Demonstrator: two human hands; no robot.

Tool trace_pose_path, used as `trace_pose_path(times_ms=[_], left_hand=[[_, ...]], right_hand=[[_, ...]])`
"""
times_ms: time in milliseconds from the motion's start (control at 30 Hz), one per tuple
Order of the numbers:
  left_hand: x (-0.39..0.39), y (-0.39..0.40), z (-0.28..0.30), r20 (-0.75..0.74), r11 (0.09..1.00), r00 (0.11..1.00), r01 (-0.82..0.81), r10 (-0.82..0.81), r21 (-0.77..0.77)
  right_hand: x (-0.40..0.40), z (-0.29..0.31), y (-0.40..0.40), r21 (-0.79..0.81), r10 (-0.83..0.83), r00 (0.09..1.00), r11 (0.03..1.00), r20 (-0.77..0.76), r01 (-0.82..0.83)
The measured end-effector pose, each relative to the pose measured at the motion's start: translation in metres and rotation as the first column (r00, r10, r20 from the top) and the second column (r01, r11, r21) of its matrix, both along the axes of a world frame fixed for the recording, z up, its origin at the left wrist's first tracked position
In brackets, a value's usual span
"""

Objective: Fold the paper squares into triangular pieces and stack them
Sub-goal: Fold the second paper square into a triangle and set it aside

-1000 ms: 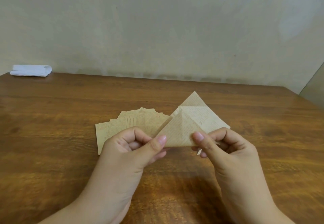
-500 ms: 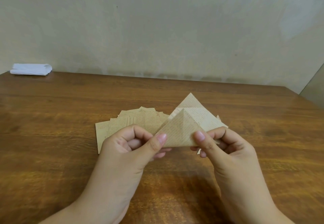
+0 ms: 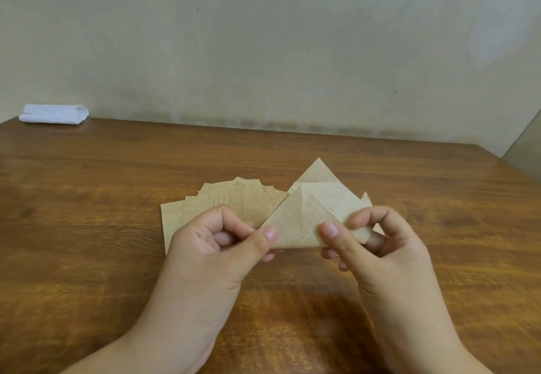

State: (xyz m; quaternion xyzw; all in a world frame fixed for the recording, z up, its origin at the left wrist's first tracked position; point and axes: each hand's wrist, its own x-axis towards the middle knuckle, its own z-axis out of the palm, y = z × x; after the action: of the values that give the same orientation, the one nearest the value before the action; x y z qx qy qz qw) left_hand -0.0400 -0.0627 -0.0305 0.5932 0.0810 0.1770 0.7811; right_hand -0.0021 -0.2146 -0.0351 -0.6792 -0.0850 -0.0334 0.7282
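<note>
A tan printed paper piece (image 3: 301, 221), partly folded into a triangle, hangs just above the wooden table (image 3: 87, 227). My left hand (image 3: 216, 242) pinches its lower left corner between thumb and curled fingers. My right hand (image 3: 377, 244) pinches its lower right corner, where the paper bends over. Behind my left hand lies a fanned pile of flat paper squares (image 3: 234, 201). A folded triangular piece (image 3: 317, 171) pokes up behind the held one; I cannot tell if it belongs to a stack.
A folded white cloth (image 3: 54, 114) sits at the table's far left corner against the wall. The table's right edge (image 3: 509, 165) runs diagonally at the far right.
The held piece has dropped slightly and my right hand's fingers have spread and bent the right corner over. My left hand's grip stays the same.
</note>
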Motion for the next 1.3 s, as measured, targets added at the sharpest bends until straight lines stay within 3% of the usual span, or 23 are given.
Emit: trace_pose_path(times_ms=[167,300,367,800,1300], left_hand=[[0.003,0.007,-0.002,-0.039,0.993,0.996,0.088,-0.085,0.080],[0.001,0.002,-0.006,-0.097,0.961,0.968,0.244,-0.232,0.128],[0.001,0.001,-0.008,-0.115,0.951,0.959,0.273,-0.257,0.146],[0.001,-0.002,-0.011,-0.168,0.958,0.966,0.226,-0.197,0.179],[0.001,-0.003,-0.011,-0.097,0.948,0.967,0.252,-0.237,0.193]], right_hand=[[0.010,0.006,-0.018,-0.240,-0.027,0.999,0.970,0.029,0.033],[0.013,0.018,-0.031,-0.188,0.251,0.939,0.936,-0.235,-0.298],[0.015,0.018,-0.034,-0.205,0.300,0.910,0.909,-0.287,-0.364],[0.014,0.008,-0.036,-0.272,0.281,0.935,0.902,-0.216,-0.334],[0.011,0.012,-0.035,-0.258,0.301,0.922,0.896,-0.244,-0.361]])
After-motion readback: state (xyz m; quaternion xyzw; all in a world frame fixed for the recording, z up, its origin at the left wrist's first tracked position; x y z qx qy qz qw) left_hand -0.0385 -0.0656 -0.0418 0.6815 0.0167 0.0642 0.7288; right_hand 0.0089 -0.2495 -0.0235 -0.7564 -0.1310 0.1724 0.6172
